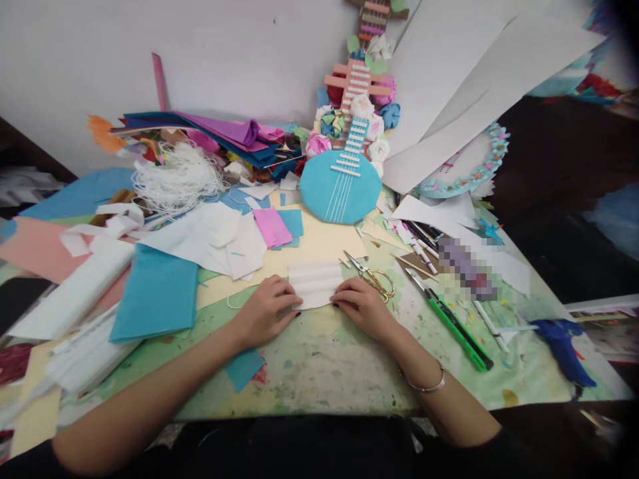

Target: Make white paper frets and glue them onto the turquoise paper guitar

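A small white sheet of paper (pixel 315 285) with crosswise creases lies between my hands, near the middle of the table. My left hand (pixel 269 305) pinches its lower left edge, fingers bent together. At the opposite edge, my right hand (pixel 363 306) grips the paper between thumb and fingers. Gold-handled scissors (pixel 370 274) lie just beyond my right hand, blades partly apart. Farther right rests a green utility knife (pixel 455 326) with its blade out. A blue paper scrap (pixel 244 368) sits below my left hand.
A blue paper lute (pixel 339 189) leans at the back among paper flowers. White string (pixel 177 176) is heaped at back left. Folded blue paper (pixel 157 293) and white rolls (pixel 74 293) crowd the left side. A blue glue gun (pixel 564 349) lies near the right edge.
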`<action>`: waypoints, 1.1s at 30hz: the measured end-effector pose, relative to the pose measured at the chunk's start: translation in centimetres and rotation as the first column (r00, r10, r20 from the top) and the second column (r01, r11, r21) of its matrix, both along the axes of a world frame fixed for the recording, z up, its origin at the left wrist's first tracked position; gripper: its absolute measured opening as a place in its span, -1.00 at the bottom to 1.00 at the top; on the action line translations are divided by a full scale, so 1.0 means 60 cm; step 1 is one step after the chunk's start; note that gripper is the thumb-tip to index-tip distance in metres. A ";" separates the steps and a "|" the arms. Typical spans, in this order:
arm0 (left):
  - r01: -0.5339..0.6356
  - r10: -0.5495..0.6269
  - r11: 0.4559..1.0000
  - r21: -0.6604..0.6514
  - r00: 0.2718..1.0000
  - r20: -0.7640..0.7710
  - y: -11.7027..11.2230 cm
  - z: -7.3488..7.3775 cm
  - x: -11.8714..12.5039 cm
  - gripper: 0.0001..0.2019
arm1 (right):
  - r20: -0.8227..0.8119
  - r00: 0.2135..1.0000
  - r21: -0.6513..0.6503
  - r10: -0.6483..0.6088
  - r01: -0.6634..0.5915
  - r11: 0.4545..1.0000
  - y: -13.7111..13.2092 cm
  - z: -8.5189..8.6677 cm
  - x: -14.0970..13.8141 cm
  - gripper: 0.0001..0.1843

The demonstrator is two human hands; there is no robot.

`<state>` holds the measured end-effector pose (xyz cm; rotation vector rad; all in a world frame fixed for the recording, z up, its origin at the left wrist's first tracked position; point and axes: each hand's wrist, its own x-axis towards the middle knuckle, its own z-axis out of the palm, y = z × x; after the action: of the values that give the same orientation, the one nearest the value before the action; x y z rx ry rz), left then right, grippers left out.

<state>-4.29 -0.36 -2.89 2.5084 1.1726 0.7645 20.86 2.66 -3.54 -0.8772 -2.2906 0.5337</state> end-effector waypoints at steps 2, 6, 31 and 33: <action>0.017 -0.017 1.000 0.019 1.000 -0.007 -0.002 0.000 0.004 -0.84 | 0.001 1.000 -0.017 -0.013 0.013 1.000 -0.002 0.001 0.001 -0.85; 0.022 -0.021 1.000 -0.012 0.999 0.028 -0.004 0.001 0.012 -0.83 | 0.008 0.999 -0.060 -0.052 0.052 0.997 -0.004 0.003 0.004 -0.91; -0.105 0.105 0.989 -0.106 0.994 -0.004 0.000 -0.002 0.025 -0.76 | 0.070 0.985 -0.190 -0.161 0.171 0.967 -0.002 0.012 -0.003 -0.78; -0.043 0.045 0.996 -0.084 0.999 0.025 0.000 -0.003 0.024 -0.69 | 0.062 0.988 -0.192 -0.143 0.153 0.969 -0.002 0.012 -0.002 -0.75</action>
<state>-2.87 -0.33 -3.04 2.4045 1.2284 0.7422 20.75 2.54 -2.79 -1.1581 -2.2187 0.6872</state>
